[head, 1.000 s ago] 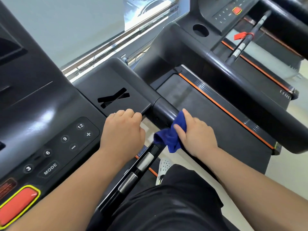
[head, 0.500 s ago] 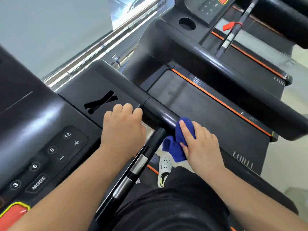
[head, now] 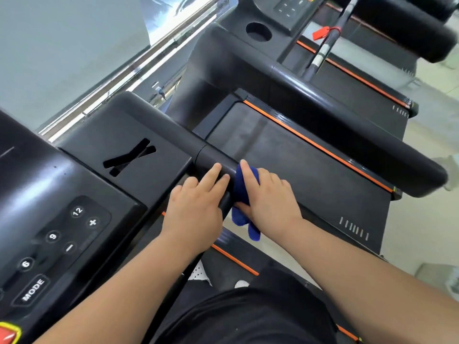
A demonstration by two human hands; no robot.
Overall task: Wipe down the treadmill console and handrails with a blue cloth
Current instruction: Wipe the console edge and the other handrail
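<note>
The console point(head: 82, 184) fills the left of the view and is touched by neither hand. The handrail point(head: 216, 158) runs from its corner towards the lower right, and this is where work is in progress.

Change noted over the last second: the left hand point(head: 196, 209) has been lifted from the console tray edge, where it was resting curled. It has been placed on the handrail. Its fingers point(head: 213, 172) are now laid out straight on the rail and grip nothing.

The right hand point(head: 270, 199) has been kept at the same section of rail, just past the seam. The cloth point(head: 240, 189) is held bunched between thumb and fingers and pressed against the rail. One loose end hangs below the hand. The cloth lies just beside the left fingertips, above the grip bar point(head: 226, 202).

Meaning for the task: the root of the handrail is judged to be under wiping, with the left hand now used as a brace. The outer length of the rail is not yet covered. Whether the console has been wiped cannot be told.
</note>
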